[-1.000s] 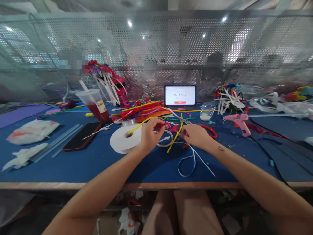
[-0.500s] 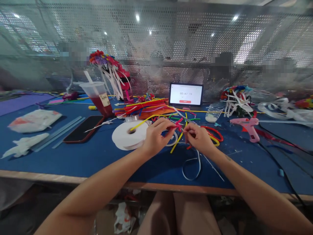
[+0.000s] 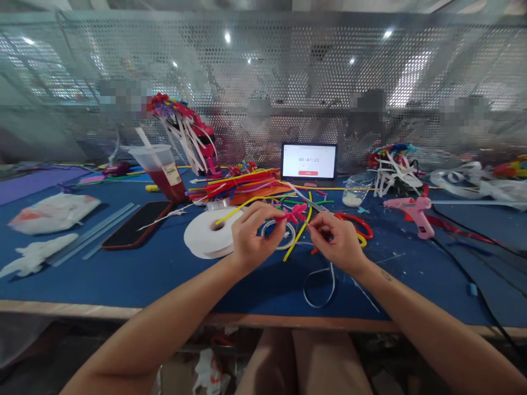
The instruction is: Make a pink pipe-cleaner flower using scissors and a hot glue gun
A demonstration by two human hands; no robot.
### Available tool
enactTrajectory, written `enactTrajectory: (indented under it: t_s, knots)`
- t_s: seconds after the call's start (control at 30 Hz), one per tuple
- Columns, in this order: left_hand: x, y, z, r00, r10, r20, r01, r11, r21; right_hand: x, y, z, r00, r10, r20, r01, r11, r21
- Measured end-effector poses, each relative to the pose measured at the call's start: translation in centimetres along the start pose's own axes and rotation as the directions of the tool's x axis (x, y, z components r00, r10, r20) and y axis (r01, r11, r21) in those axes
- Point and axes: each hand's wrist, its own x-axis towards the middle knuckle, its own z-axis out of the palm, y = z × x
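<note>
My left hand (image 3: pixel 256 237) pinches one side of a small pink fuzzy pipe-cleaner shape (image 3: pixel 297 213) with several looped petals, held above the table. Just to its right, my right hand (image 3: pixel 336 240) has thumb and forefinger pressed together; what is between them is too small to make out. A thin white ribbon (image 3: pixel 319 303) curls on the table below the right hand. Behind the hands lie a yellow pipe cleaner (image 3: pixel 297 241) and a white ring (image 3: pixel 268 229). Red and yellow looped handles (image 3: pixel 363 224), apparently of scissors, show partly behind my right hand.
A white ribbon roll (image 3: pixel 201 233), a phone (image 3: pixel 138 225) and a tilted cup of red drink (image 3: pixel 171 184) are on the left. Colourful pipe cleaners (image 3: pixel 239 186) lie before a tablet showing a timer (image 3: pixel 308 161). A pink glue gun (image 3: pixel 415 211) with a cord lies right.
My left hand has moved slightly left and down, showing more of the pink pipe-cleaner shape. A small gap has opened between the two hands. The view has shifted slightly.
</note>
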Motion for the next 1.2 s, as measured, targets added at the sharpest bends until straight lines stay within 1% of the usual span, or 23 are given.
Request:
enactTrajectory:
  t_s: [0.1, 0.2, 0.27, 0.33, 0.4, 0.47, 0.5, 0.57, 0.67, 0.77, 0.97, 1.07, 1.2]
  knots:
    - [-0.1, 0.4, 0.0, 0.997, 0.072, -0.032, -0.074, 0.996, -0.056, 0.0, -0.2, -0.5, 0.999, -0.035, 0.002, 0.034, 0.999, 0.037]
    - [-0.1, 1.0, -0.3, 0.975, 0.208, -0.074, -0.215, 0.972, -0.096, 0.1, -0.5, -1.5, 0.997, -0.07, 0.036, 0.065, 0.99, 0.126]
    - [0.0, 1.7, -0.8, 0.959, 0.279, -0.048, -0.282, 0.956, -0.078, 0.2, -0.6, -2.1, 0.994, -0.103, 0.037, 0.097, 0.985, 0.146]
    - [0.1, 2.4, -1.4, 0.939, 0.344, -0.013, -0.344, 0.937, -0.064, 0.1, -0.8, -2.5, 0.991, -0.133, 0.016, 0.13, 0.985, 0.117]
    - [0.2, 2.9, -1.9, 0.908, 0.418, 0.016, -0.416, 0.907, -0.068, -0.1, -0.9, -2.8, 0.984, -0.178, -0.008, 0.178, 0.983, 0.054]
    - [0.2, 3.2, -2.2, 0.891, 0.454, 0.029, -0.451, 0.89, -0.073, -0.3, -0.9, -2.8, 0.97, -0.244, -0.018, 0.244, 0.97, -0.018]
    - [0.3, 3.2, -2.2, 0.894, 0.446, 0.027, -0.443, 0.893, -0.074, -0.4, -0.9, -2.8, 0.96, -0.279, -0.023, 0.278, 0.96, -0.044]
    - [0.3, 3.2, -2.1, 0.923, 0.386, 0.003, -0.384, 0.92, -0.075, -0.5, -1.0, -2.8, 0.942, -0.332, -0.047, 0.328, 0.941, -0.085]
    - [0.5, 3.1, -1.8, 0.954, 0.294, -0.064, -0.298, 0.951, -0.086, -0.5, -1.2, -2.6, 0.917, -0.388, -0.097, 0.369, 0.914, -0.169]
    - [0.7, 3.0, -1.6, 0.957, 0.272, -0.1, -0.28, 0.957, -0.071, -0.4, -1.6, -2.4, 0.896, -0.429, -0.113, 0.391, 0.884, -0.258]
    - [0.8, 3.0, -1.4, 0.962, 0.264, -0.074, -0.263, 0.965, 0.014, -0.4, -1.9, -1.8, 0.879, -0.47, -0.081, 0.418, 0.84, -0.346]
    - [0.8, 2.9, -1.2, 0.959, 0.271, -0.082, -0.27, 0.963, 0.022, -0.5, -1.8, -1.7, 0.878, -0.473, -0.08, 0.417, 0.836, -0.357]
    - [0.9, 2.8, -1.0, 0.961, 0.263, -0.083, -0.262, 0.965, 0.027, -0.6, -1.7, -1.7, 0.889, -0.454, -0.063, 0.405, 0.843, -0.354]
